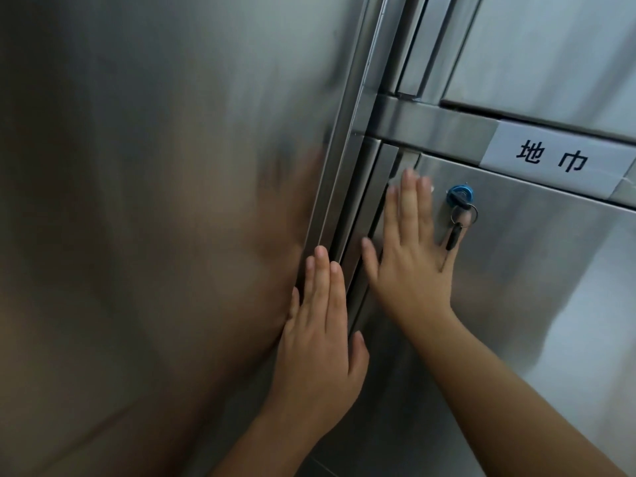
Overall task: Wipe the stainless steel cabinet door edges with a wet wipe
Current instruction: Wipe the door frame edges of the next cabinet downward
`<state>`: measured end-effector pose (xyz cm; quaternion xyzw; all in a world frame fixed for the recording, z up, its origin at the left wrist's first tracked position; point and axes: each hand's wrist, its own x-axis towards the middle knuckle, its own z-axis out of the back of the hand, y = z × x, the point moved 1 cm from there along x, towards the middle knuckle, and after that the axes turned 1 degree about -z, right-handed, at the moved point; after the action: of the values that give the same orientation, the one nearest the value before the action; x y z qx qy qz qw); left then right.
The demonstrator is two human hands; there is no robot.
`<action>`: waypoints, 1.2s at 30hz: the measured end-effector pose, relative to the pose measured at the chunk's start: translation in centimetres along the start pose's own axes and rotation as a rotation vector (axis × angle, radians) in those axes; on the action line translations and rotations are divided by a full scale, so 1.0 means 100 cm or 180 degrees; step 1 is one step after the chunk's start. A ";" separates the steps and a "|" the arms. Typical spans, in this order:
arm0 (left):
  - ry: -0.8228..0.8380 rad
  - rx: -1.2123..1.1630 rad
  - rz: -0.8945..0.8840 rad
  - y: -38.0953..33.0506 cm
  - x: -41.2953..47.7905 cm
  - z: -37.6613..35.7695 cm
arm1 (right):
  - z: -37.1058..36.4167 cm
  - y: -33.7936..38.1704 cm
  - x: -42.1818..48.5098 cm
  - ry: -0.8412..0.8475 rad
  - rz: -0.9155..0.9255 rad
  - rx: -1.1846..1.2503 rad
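Two stainless steel cabinet doors meet at a vertical seam (358,215). My left hand (320,339) lies flat, fingers together, on the right edge of the big left door (155,201) and holds nothing. My right hand (409,266) is spread flat on the upper left corner of the lower right door (537,287), beside the seam. Small white bits of the wet wipe (430,189) show past its fingertips; the hand covers the remainder and presses it to the door.
A blue lock (460,195) with a hanging key (453,235) sits just right of my right hand. A white label (550,158) is stuck on the horizontal rail above. Another steel door (550,46) fills the upper right.
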<state>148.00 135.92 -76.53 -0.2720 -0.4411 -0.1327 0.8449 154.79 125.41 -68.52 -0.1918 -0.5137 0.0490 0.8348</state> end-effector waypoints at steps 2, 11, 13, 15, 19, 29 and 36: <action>-0.0028 0.0013 -0.0002 0.000 0.000 -0.001 | 0.007 0.000 0.015 -0.0013 -0.0214 0.0230; -0.0060 0.0012 0.0025 0.003 -0.014 -0.015 | -0.003 -0.002 -0.020 -0.0249 -0.0048 0.0165; -0.0059 0.0052 0.0041 0.003 -0.020 -0.020 | -0.007 -0.001 -0.029 -0.0340 0.0018 0.0205; -0.0026 0.0100 0.0071 0.003 -0.028 -0.025 | -0.010 0.001 -0.042 -0.0353 0.0062 0.0162; 0.0002 0.0250 0.0081 0.007 -0.043 -0.032 | -0.023 0.008 -0.073 -0.0170 0.0254 0.0006; 0.0255 0.0547 0.0134 0.026 -0.090 -0.054 | -0.041 0.018 -0.126 -0.0073 0.0692 -0.0305; 0.0353 0.0620 0.0150 0.030 -0.109 -0.063 | -0.049 0.028 -0.140 -0.0102 0.0566 -0.0246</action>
<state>147.40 134.59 -89.42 -0.1911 -0.3980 -0.0841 0.8933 152.86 122.76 -83.21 -0.2679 -0.5095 0.1061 0.8108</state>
